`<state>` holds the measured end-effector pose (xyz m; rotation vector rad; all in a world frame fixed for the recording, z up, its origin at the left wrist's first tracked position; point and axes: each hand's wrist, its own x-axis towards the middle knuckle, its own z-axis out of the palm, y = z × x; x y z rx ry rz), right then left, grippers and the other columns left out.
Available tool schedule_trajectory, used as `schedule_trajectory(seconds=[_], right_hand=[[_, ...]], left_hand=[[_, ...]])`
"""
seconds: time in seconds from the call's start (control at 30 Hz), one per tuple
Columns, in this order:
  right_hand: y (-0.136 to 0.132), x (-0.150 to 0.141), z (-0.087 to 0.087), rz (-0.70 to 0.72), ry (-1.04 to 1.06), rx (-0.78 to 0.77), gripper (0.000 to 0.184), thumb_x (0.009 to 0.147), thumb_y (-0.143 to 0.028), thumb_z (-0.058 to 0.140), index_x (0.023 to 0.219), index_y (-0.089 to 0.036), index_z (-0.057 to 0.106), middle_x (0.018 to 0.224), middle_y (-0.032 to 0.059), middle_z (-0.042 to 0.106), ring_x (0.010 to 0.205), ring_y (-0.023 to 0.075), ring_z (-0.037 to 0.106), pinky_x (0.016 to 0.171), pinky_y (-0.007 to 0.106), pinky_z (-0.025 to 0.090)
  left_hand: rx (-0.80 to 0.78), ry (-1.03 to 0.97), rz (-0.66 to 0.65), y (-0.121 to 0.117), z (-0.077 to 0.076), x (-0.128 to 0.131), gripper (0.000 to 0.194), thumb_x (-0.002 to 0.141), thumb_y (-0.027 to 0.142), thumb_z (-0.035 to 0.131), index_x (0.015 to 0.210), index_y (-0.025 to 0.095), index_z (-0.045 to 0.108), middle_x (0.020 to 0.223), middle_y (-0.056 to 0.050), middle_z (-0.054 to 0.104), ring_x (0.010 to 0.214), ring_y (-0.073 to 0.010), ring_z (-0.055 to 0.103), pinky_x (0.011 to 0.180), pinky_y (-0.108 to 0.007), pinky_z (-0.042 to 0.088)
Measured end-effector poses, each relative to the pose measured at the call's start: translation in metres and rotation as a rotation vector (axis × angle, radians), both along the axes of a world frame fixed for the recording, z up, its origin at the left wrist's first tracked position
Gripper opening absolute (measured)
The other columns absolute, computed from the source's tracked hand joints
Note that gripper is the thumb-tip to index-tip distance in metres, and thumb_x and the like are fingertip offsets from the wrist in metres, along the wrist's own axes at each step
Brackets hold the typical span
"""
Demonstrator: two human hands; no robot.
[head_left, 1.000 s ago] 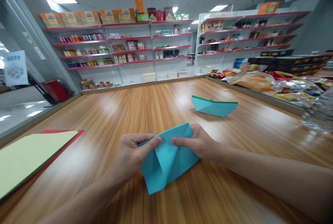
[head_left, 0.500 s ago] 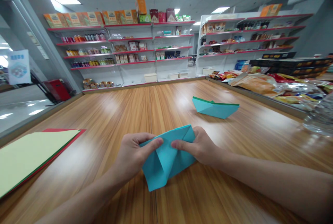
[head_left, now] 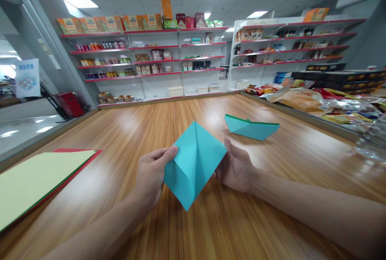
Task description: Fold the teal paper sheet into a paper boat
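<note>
A folded teal paper, now a diamond shape with a centre crease, is held up just above the wooden table. My left hand pinches its left corner with thumb and fingers. My right hand grips its right corner, the fingers mostly hidden behind the sheet. A finished teal paper boat with a green rim lies on the table beyond my right hand.
A stack of coloured paper sheets, pale yellow on top with red below, lies at the left edge. Snack packets and a clear plastic bottle sit along the right side. Store shelves line the back wall.
The teal paper was opened out and flattened from a pocket shape into a diamond. Both hands slid from its upper middle out to the side corners and lifted it.
</note>
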<state>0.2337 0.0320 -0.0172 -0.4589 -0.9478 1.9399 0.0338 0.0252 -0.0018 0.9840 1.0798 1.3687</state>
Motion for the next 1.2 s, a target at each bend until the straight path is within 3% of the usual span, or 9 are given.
schedule_trajectory(seconds=[0.1, 0.27, 0.47, 0.67, 0.8, 0.9, 0.97, 1.07, 1.2], right_hand=[[-0.009, -0.011, 0.002, 0.033, 0.024, 0.044, 0.055, 0.071, -0.059, 0.064, 0.109, -0.020, 0.060, 0.102, 0.0077, 0.068, 0.094, 0.0237, 0.062, 0.083, 0.037, 0.047], [-0.012, -0.024, 0.003, -0.247, -0.046, -0.117, 0.035, 0.074, -0.040, 0.070, 0.099, -0.018, 0.063, 0.096, 0.0067, 0.070, 0.091, 0.0229, 0.064, 0.088, 0.039, 0.046], [-0.012, -0.024, 0.005, -0.331, -0.062, -0.068, 0.035, 0.066, -0.029, 0.077, 0.097, -0.019, 0.064, 0.099, 0.0049, 0.070, 0.091, 0.0227, 0.064, 0.088, 0.039, 0.047], [-0.009, -0.022, 0.008, -0.391, -0.155, 0.029, 0.028, 0.066, -0.027, 0.077, 0.090, -0.017, 0.067, 0.097, 0.0056, 0.070, 0.090, 0.0231, 0.064, 0.086, 0.039, 0.049], [-0.006, -0.017, 0.007, -0.424, -0.231, 0.034, 0.027, 0.063, -0.026, 0.078, 0.087, -0.016, 0.068, 0.095, 0.0060, 0.071, 0.086, 0.0227, 0.065, 0.084, 0.039, 0.049], [-0.007, -0.017, 0.006, -0.364, -0.255, 0.021, 0.027, 0.062, -0.023, 0.078, 0.086, -0.017, 0.068, 0.092, 0.0053, 0.071, 0.083, 0.0221, 0.065, 0.084, 0.039, 0.049], [-0.010, -0.020, 0.007, -0.267, -0.281, 0.013, 0.029, 0.062, -0.022, 0.077, 0.088, -0.017, 0.068, 0.090, 0.0056, 0.071, 0.081, 0.0223, 0.066, 0.083, 0.040, 0.050], [-0.016, -0.025, 0.008, -0.141, -0.342, -0.008, 0.032, 0.060, -0.019, 0.078, 0.089, -0.015, 0.068, 0.088, 0.0068, 0.071, 0.078, 0.0218, 0.066, 0.080, 0.040, 0.051], [-0.019, -0.029, 0.008, -0.082, -0.399, -0.012, 0.036, 0.059, -0.020, 0.079, 0.092, -0.015, 0.068, 0.091, 0.0078, 0.071, 0.080, 0.0222, 0.066, 0.080, 0.040, 0.051]], left_hand=[[0.045, 0.001, 0.077, -0.005, -0.002, 0.005, 0.027, 0.065, 0.037, 0.077, 0.076, 0.013, 0.074, 0.070, -0.007, 0.069, 0.064, -0.0156, 0.060, 0.059, -0.025, 0.048], [0.236, 0.298, 0.131, -0.024, 0.000, 0.021, 0.023, 0.073, 0.038, 0.069, 0.079, 0.016, 0.075, 0.068, -0.002, 0.069, 0.062, -0.0156, 0.060, 0.055, -0.024, 0.047], [0.255, 0.319, 0.153, -0.023, 0.002, 0.026, 0.023, 0.075, 0.039, 0.068, 0.079, 0.017, 0.074, 0.069, -0.002, 0.069, 0.062, -0.0159, 0.060, 0.055, -0.024, 0.048], [0.188, 0.192, 0.059, -0.019, -0.004, 0.023, 0.024, 0.073, 0.039, 0.069, 0.075, 0.015, 0.073, 0.070, -0.004, 0.069, 0.061, -0.0155, 0.059, 0.054, -0.024, 0.046], [0.162, 0.255, -0.147, -0.012, -0.001, 0.012, 0.030, 0.074, 0.040, 0.067, 0.066, 0.012, 0.069, 0.059, -0.003, 0.061, 0.054, -0.0119, 0.052, 0.049, -0.021, 0.039], [0.127, 0.283, -0.392, -0.001, 0.007, 0.002, 0.032, 0.073, 0.040, 0.067, 0.059, 0.011, 0.063, 0.053, -0.001, 0.054, 0.049, -0.0094, 0.046, 0.047, -0.020, 0.034], [0.112, 0.314, -0.472, 0.005, 0.013, -0.001, 0.039, 0.077, 0.044, 0.062, 0.053, 0.012, 0.057, 0.049, 0.001, 0.048, 0.046, -0.0087, 0.043, 0.045, -0.020, 0.032], [0.145, 0.418, -0.462, 0.007, 0.014, -0.002, 0.050, 0.080, 0.051, 0.054, 0.045, 0.016, 0.045, 0.044, 0.003, 0.040, 0.040, -0.0072, 0.035, 0.039, -0.020, 0.025], [0.224, 0.406, -0.324, 0.000, 0.002, 0.000, 0.054, 0.080, 0.053, 0.052, 0.044, 0.018, 0.032, 0.043, 0.005, 0.030, 0.037, -0.0052, 0.026, 0.036, -0.020, 0.017]])
